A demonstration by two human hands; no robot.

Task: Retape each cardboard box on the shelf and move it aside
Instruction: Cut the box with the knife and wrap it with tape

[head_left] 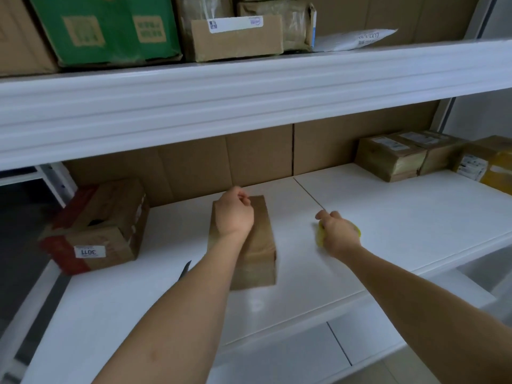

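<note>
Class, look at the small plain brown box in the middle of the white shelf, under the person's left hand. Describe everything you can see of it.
The small brown box is a plain, unlabelled cardboard carton, oblong, lying flat on the white shelf with its long side running away from the viewer. Its surface looks smooth and slightly shiny. The left hand rests on its far top end, fingers curled. Nothing else touches it; a red-edged box sits apart to its left.

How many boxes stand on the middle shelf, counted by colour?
Plain brown: 3, one under the left hand, box, and two at far right
Brown with red: 1
Yellow: 1
Total: 5
</note>
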